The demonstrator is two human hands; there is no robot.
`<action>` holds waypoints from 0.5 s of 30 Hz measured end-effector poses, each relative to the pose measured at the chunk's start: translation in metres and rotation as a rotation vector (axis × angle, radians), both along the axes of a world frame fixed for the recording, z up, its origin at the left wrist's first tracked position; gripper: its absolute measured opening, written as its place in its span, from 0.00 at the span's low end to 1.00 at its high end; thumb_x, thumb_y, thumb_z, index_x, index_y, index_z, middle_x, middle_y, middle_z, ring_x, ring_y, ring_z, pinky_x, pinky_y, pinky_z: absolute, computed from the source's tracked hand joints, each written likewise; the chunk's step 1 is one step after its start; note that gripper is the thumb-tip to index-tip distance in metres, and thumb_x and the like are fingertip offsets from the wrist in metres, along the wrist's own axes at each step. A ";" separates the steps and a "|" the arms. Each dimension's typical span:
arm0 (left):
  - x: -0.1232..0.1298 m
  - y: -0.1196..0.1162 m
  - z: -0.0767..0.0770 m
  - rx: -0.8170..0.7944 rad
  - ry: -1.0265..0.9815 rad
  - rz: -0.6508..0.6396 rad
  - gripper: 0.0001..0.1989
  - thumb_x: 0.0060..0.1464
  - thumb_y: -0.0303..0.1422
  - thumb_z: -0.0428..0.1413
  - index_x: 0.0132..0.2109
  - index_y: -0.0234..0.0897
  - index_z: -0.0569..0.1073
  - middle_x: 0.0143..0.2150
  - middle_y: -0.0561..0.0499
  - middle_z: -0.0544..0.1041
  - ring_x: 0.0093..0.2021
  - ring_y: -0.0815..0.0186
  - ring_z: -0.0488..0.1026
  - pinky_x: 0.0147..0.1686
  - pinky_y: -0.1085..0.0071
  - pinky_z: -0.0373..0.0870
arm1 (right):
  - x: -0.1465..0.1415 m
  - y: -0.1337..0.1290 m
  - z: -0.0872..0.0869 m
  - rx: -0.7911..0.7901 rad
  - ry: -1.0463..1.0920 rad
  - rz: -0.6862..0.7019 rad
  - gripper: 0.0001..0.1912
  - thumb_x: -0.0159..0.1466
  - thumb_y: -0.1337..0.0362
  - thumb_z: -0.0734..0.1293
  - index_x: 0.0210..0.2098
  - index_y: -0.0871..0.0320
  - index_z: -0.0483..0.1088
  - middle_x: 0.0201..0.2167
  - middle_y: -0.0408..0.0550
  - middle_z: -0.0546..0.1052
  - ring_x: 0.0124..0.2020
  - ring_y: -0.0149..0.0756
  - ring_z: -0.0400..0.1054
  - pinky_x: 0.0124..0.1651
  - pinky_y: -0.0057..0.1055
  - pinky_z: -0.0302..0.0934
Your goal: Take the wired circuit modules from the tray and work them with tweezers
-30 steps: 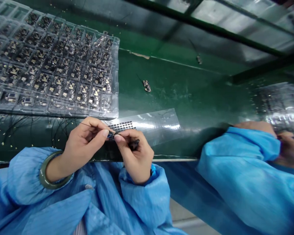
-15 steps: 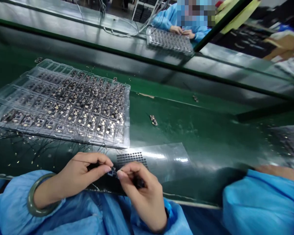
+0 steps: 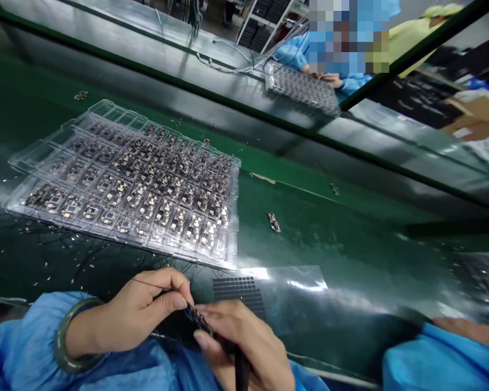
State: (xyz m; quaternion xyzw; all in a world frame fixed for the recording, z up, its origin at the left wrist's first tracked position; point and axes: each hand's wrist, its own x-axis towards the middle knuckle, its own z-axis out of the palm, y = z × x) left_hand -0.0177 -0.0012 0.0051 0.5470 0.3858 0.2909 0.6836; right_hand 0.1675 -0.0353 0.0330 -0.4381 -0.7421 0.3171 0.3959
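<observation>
Just above my lap, my left hand (image 3: pixel 134 312) pinches the end of a small dark circuit board (image 3: pixel 199 319), with a thin black wire (image 3: pixel 149 284) running back over its fingers. My right hand (image 3: pixel 250 342) closes on the board's other end between thumb and fingers. A black rod-like thing (image 3: pixel 241 369) sticks out below the right palm; its kind is hidden. Beyond the hands lies a clear plastic sheet (image 3: pixel 297 285) with rows of small black pads (image 3: pixel 236 290). A clear compartment tray (image 3: pixel 224 259) filled with many small circuit boards stands ahead on the left.
A single circuit board (image 3: pixel 274 222) lies right of the tray on the green table (image 3: pixel 350 260). Black wires and tiny scraps (image 3: pixel 69 244) litter the near left. At right is a neighbour's blue sleeve (image 3: pixel 444 358). Behind the dark rail, another person handles a tray (image 3: pixel 301 87).
The view has shifted, so the scene sits lower and further right. My right hand has turned more over the board, and the black rod now shows below its palm.
</observation>
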 end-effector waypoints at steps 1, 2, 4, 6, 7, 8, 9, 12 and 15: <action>-0.003 0.001 0.000 -0.034 -0.040 0.012 0.11 0.59 0.37 0.52 0.33 0.35 0.73 0.32 0.49 0.74 0.42 0.61 0.72 0.42 0.68 0.69 | -0.002 0.001 0.006 -0.006 -0.014 0.021 0.17 0.54 0.76 0.69 0.41 0.55 0.70 0.34 0.47 0.79 0.33 0.35 0.75 0.34 0.29 0.71; -0.005 0.001 0.000 -0.077 -0.085 0.026 0.11 0.58 0.38 0.54 0.32 0.35 0.74 0.32 0.48 0.75 0.43 0.60 0.73 0.44 0.68 0.69 | -0.004 0.004 0.013 -0.017 -0.014 0.039 0.16 0.54 0.76 0.70 0.40 0.55 0.70 0.33 0.48 0.79 0.33 0.35 0.75 0.33 0.29 0.72; -0.011 0.002 -0.001 -0.168 -0.201 0.051 0.09 0.55 0.39 0.58 0.36 0.37 0.76 0.34 0.48 0.78 0.44 0.60 0.75 0.46 0.66 0.69 | -0.005 0.018 0.028 -0.077 -0.003 0.072 0.11 0.55 0.74 0.69 0.37 0.56 0.72 0.30 0.47 0.79 0.29 0.33 0.75 0.31 0.28 0.71; -0.014 0.003 -0.005 -0.202 -0.344 0.053 0.18 0.51 0.38 0.62 0.49 0.42 0.73 0.43 0.48 0.79 0.47 0.60 0.75 0.50 0.64 0.68 | -0.003 0.046 0.041 -0.169 0.008 0.062 0.04 0.57 0.71 0.68 0.31 0.56 0.73 0.25 0.44 0.78 0.24 0.30 0.72 0.25 0.25 0.68; -0.016 0.003 -0.007 -0.191 -0.393 0.038 0.26 0.49 0.38 0.63 0.56 0.46 0.68 0.49 0.47 0.78 0.49 0.59 0.75 0.52 0.62 0.67 | -0.002 0.066 0.046 -0.215 0.009 0.023 0.03 0.58 0.69 0.68 0.28 0.56 0.72 0.21 0.42 0.77 0.21 0.29 0.70 0.21 0.23 0.64; -0.016 0.003 -0.009 -0.164 -0.415 0.011 0.34 0.48 0.37 0.64 0.60 0.48 0.62 0.55 0.45 0.75 0.51 0.59 0.74 0.54 0.61 0.65 | -0.001 0.090 0.051 -0.230 0.038 -0.042 0.04 0.57 0.65 0.69 0.26 0.56 0.72 0.19 0.41 0.75 0.18 0.27 0.68 0.19 0.23 0.61; -0.017 0.003 -0.010 -0.125 -0.405 -0.022 0.37 0.47 0.36 0.65 0.62 0.48 0.59 0.58 0.44 0.72 0.53 0.59 0.73 0.56 0.60 0.64 | -0.002 0.118 0.054 -0.212 0.079 -0.113 0.06 0.57 0.62 0.69 0.26 0.57 0.72 0.14 0.38 0.71 0.15 0.25 0.63 0.17 0.22 0.57; -0.017 0.004 -0.008 -0.013 -0.252 -0.126 0.30 0.48 0.35 0.64 0.58 0.42 0.67 0.53 0.43 0.75 0.51 0.59 0.74 0.54 0.61 0.67 | -0.019 0.208 0.057 0.000 -0.002 -0.398 0.11 0.56 0.58 0.68 0.29 0.61 0.73 0.13 0.38 0.70 0.15 0.23 0.62 0.21 0.24 0.52; -0.017 0.007 -0.003 0.036 -0.165 -0.170 0.19 0.52 0.34 0.61 0.51 0.37 0.72 0.47 0.44 0.79 0.48 0.59 0.76 0.50 0.64 0.71 | -0.061 0.278 0.049 0.231 -0.403 -0.485 0.20 0.60 0.56 0.61 0.39 0.68 0.73 0.33 0.50 0.79 0.38 0.36 0.73 0.37 0.32 0.57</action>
